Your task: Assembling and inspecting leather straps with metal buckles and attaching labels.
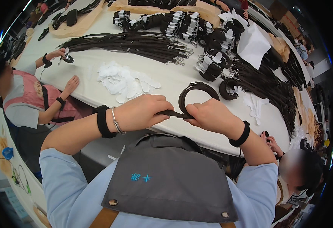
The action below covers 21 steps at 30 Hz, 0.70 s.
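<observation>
My left hand (141, 112) pinches one end of a dark brown strap, which runs flat across to the right. My right hand (214, 116) is closed on the same strap where it is wound into a coil (181, 99). The coil stands in a round loop just above my right thumb, over the table's near edge. The short stretch between both hands looks taut. To the left of the coil lies a pile of white tags (117, 78) on the white table (166, 81).
Coiled straps with white tags (208, 64) stand beyond my hands, and one small coil (227, 89) sits nearer. Long straps with metal clips (132, 42) lie at the back; more straps (265, 83) lie right. Co-workers (29, 95) sit close on either side.
</observation>
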Tool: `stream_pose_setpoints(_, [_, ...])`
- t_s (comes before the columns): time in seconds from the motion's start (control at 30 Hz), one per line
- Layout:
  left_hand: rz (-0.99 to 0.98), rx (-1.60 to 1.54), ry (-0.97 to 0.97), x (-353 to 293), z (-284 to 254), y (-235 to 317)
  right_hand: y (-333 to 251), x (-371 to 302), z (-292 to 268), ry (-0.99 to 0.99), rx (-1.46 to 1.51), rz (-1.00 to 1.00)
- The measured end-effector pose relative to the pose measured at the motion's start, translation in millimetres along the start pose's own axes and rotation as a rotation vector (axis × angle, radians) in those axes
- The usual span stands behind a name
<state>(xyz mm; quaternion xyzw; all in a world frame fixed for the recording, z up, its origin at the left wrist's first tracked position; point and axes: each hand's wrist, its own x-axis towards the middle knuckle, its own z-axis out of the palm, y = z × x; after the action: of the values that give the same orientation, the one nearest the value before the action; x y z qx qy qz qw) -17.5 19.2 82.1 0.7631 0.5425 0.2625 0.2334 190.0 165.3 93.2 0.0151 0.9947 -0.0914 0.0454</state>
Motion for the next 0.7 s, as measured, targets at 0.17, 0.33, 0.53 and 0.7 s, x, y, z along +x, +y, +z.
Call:
stream_pose_setpoints(0.17, [0.199, 0.257, -0.074, 15, 0, -16, 5, -11, 13, -0.104, 0.392, -0.045])
stream_pose_setpoints(0.33, [0.169, -0.068, -0.074, 34, 11, -24, 13, -21, 23, -0.252, 1.481, 0.043])
stream_pose_setpoints(0.53, [-0.188, -0.684, -0.275, 54, 14, -25, 20, -27, 34, -0.103, 1.998, -0.017])
stream_pose_setpoints(0.7, [-0.324, -1.328, -0.262, 63, 27, -24, 36, -28, 53, 0.015, 2.258, -0.061])
